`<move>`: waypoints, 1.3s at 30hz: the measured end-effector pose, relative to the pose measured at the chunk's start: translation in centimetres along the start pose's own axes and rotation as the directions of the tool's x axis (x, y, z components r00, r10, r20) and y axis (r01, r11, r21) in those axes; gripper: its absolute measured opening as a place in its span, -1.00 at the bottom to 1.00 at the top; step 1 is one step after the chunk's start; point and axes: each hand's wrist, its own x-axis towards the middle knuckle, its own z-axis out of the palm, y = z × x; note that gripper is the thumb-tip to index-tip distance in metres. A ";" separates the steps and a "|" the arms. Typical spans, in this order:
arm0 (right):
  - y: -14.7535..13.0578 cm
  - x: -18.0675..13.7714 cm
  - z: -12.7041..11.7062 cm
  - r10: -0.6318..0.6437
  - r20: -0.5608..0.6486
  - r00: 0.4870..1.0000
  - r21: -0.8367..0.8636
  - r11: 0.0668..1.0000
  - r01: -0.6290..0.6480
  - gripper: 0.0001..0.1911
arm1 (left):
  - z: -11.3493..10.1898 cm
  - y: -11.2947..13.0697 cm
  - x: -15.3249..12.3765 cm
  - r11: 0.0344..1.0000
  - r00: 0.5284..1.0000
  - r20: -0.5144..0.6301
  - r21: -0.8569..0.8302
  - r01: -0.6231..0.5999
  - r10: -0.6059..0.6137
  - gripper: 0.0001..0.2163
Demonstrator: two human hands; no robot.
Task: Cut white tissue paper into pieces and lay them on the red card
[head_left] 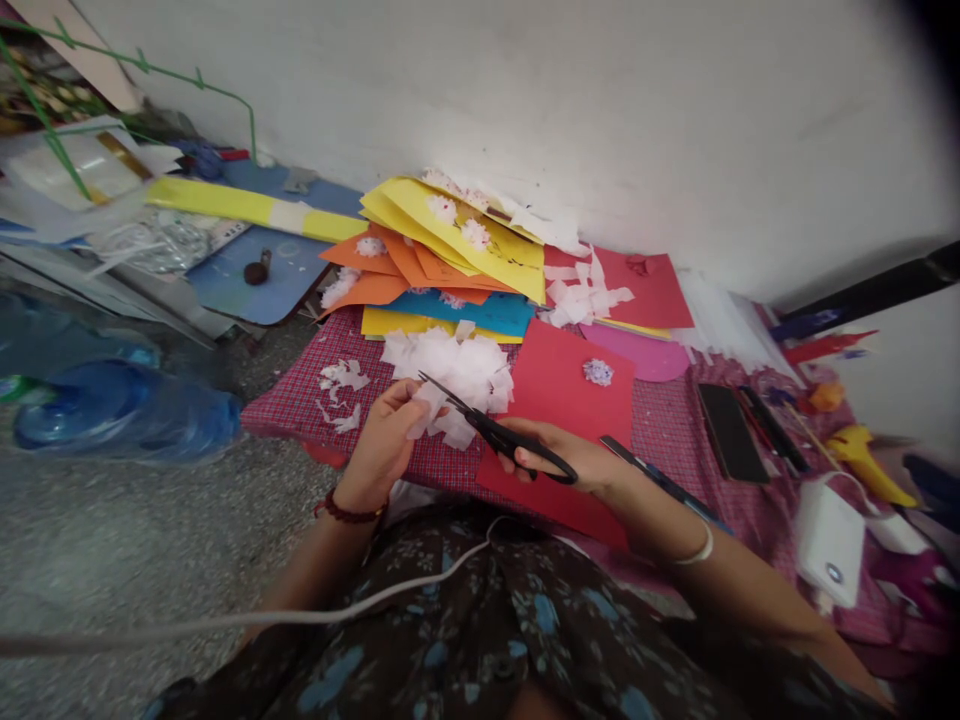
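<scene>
My left hand [390, 430] pinches a small piece of white tissue paper [426, 412] in front of my body. In my right hand [551, 445] is a pair of black-handled scissors [480, 418], its blades pointing left and slightly parted beside that piece. A heap of white tissue paper pieces [457, 362] lies just behind the blades on the checked cloth [292, 390]. Curled white scraps [343, 385] are scattered left of the heap. Under and behind my right hand is a red sheet [551, 370] bearing a pale purple paper flower [598, 372].
Behind the heap, yellow sheets [450, 240] and orange sheets [390, 265] with white paper flowers are piled. More tissue strips [589, 290] lie on a red sheet at the back. A black phone [731, 430] and white power bank [830, 540] are at right. A large water bottle [135, 405] lies left.
</scene>
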 end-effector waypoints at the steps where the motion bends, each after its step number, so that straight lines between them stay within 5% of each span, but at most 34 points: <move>1: 0.0 0.0 0.1 0.011 -0.017 1.000 0.004 1.000 -0.011 -0.35 | 0.0 0.0 0.0 1.000 1.000 -0.002 0.000 0.003 -0.003 -0.84; 11: 0.2 0.4 -0.1 0.015 -0.079 0.997 0.010 1.000 -0.014 -0.40 | -1.4 0.5 -0.5 0.982 0.982 0.011 0.029 0.186 -0.187 -0.74; 21: -0.3 -0.6 -0.5 -0.040 0.004 0.999 -0.039 0.998 0.040 -0.36 | -1.1 0.9 0.6 0.999 0.991 -0.136 -0.041 -0.011 0.005 -0.75; 30: 0.1 -0.1 -0.6 -0.006 0.024 1.000 -0.183 0.983 0.011 -0.25 | -0.5 0.2 0.7 0.978 0.993 -0.080 0.199 -0.066 0.083 -0.85; 36: 0.1 0.3 -0.6 -0.015 -0.017 1.000 -0.117 0.993 0.013 -0.35 | -0.5 -0.2 0.6 0.976 0.997 -0.059 0.214 -0.030 0.043 -0.85; 39: 0.2 0.2 -0.6 -0.072 -0.111 0.991 0.043 0.996 0.077 -0.36 | -0.9 0.2 0.9 0.976 0.994 -0.080 0.209 -0.059 0.077 -0.84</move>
